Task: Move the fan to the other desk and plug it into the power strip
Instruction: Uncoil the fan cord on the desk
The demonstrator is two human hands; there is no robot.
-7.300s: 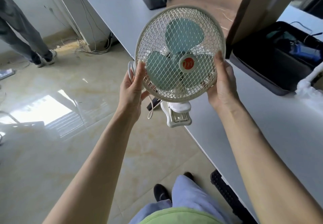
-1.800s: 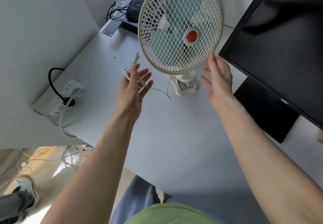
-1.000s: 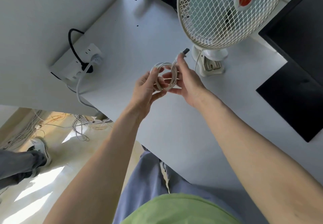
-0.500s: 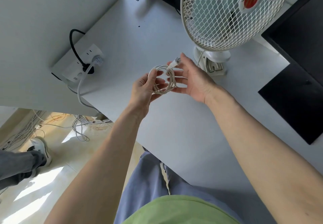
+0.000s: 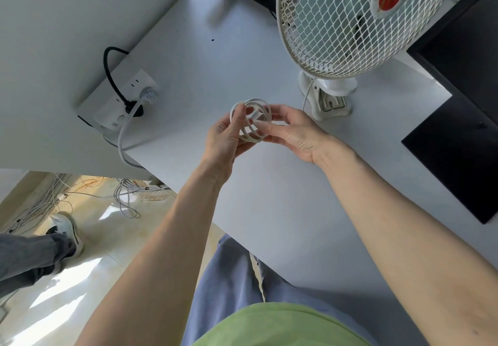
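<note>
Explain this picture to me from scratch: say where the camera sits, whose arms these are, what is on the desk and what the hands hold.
No machine here: a person wears the camera on the head, so you look down along their own bare arms. The left hand and right hand meet over a white desk and together hold a coiled white cord, each with a closed grip on the coil. A thin lead runs from it toward the fan, which stands on its base on the desk. At the desk's left edge lies a white power strip with a black plug and a grey one already in it. A dark monitor fills the right side. Below are the wearer's legs, and at far left another person's shoe on the floor.
</note>
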